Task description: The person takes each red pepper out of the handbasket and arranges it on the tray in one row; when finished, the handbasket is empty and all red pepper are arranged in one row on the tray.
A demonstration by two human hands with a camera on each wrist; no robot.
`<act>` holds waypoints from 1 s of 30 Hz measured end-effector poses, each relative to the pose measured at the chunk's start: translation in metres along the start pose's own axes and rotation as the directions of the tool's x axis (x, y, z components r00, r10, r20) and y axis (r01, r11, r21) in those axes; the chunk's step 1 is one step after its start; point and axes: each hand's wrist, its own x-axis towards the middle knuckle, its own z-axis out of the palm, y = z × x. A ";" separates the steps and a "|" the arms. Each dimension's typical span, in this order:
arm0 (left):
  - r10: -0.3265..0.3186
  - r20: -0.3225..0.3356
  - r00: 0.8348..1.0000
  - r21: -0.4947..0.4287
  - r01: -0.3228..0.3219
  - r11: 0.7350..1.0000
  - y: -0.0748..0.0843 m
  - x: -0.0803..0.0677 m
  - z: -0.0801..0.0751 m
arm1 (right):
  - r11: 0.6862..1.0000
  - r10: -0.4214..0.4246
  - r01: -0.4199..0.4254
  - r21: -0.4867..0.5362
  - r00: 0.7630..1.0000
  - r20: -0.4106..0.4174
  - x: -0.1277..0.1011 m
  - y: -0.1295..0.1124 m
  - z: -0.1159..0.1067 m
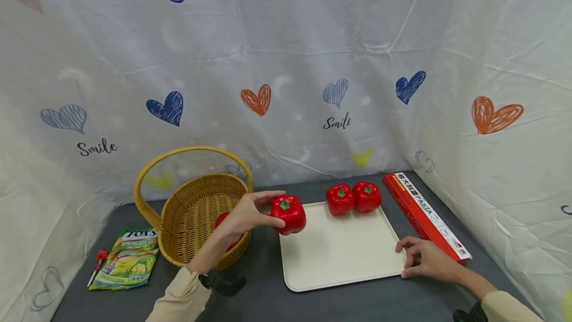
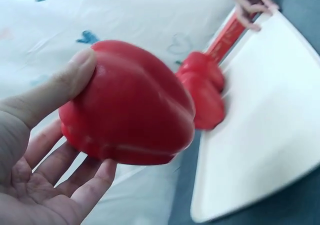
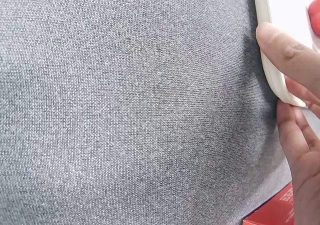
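Note:
My left hand (image 1: 251, 215) holds a red bell pepper (image 1: 290, 215) by its sides, above the left edge of a cream-coloured tray (image 1: 339, 257). In the left wrist view the thumb lies along the top of this pepper (image 2: 132, 105), with the fingers beneath. At the tray's near right corner, my right hand (image 1: 426, 261) grips the rim, thumb (image 3: 287, 50) on one side and fingers round the corner. Two more red bell peppers (image 1: 340, 200) (image 1: 367, 197) sit side by side at the tray's far edge. Behind my left wrist, another red thing (image 1: 222, 219) shows in the wicker basket (image 1: 189, 207), partly hidden.
Left of the basket lie a green and yellow FOX'S bag (image 1: 127, 262) and a small red-topped stick (image 1: 102, 255). A long red and white pasta box (image 1: 426, 215) lies right of the tray. A curtain printed with hearts (image 1: 286, 63) hangs behind the grey table (image 1: 254, 292).

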 end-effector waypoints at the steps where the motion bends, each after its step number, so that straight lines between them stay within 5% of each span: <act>1: 0.006 -0.001 1.000 -0.007 -0.006 1.000 -0.002 0.005 0.006 | 1.000 -0.001 0.001 0.004 1.000 -0.002 0.000 0.000 0.000; 10: 0.060 -0.088 0.994 0.081 -0.052 0.995 -0.032 0.050 0.047 | 1.000 -0.016 0.016 0.003 1.000 -0.002 -0.002 0.001 -0.001; 19: 0.066 -0.064 0.996 0.060 -0.062 0.996 -0.066 0.088 0.049 | 0.999 -0.022 0.022 0.040 1.000 -0.006 0.000 -0.001 -0.001; 24: 0.056 0.002 0.998 -0.003 -0.056 0.998 -0.068 0.098 0.053 | 0.999 -0.013 0.013 0.030 1.000 0.000 0.000 0.000 0.000; 30: 0.074 0.064 0.995 -0.062 -0.070 0.996 -0.051 0.095 0.059 | 1.000 0.023 -0.023 0.018 1.000 0.010 0.000 0.001 -0.002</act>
